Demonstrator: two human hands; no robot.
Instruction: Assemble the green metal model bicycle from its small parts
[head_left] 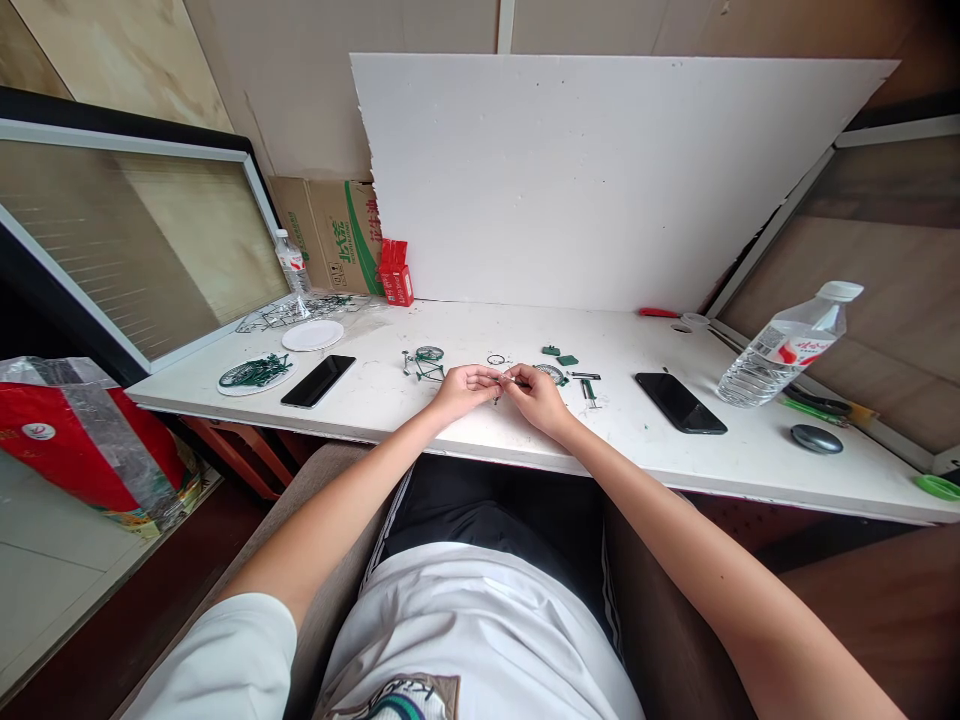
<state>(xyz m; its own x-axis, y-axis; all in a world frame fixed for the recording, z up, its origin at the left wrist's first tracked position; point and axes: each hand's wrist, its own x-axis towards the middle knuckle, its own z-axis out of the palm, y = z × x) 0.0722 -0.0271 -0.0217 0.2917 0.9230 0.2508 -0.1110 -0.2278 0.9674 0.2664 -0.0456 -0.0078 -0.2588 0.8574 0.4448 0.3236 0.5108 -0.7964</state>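
My left hand (466,390) and my right hand (538,398) meet over the front of the white table, fingertips pinched close together. A small dark part (519,383) shows at the right fingertips; its kind is too small to make out. Whatever the left fingers pinch is hidden. Left of my hands lies a green miniature bicycle frame (426,368) with a wheel. A thin dark ring (496,359) lies just beyond the fingers. Partly behind my right hand is a spoked wheel (553,374). Small green pieces (568,360) and a green, T-like part (589,391) lie to its right.
At left, a white plate (223,385) bears a heap of green parts, near another white plate (313,335) and a phone (319,381). Rightward are a second phone (681,402), a water bottle (787,345) and a computer mouse (817,439). A white board (600,180) stands behind.
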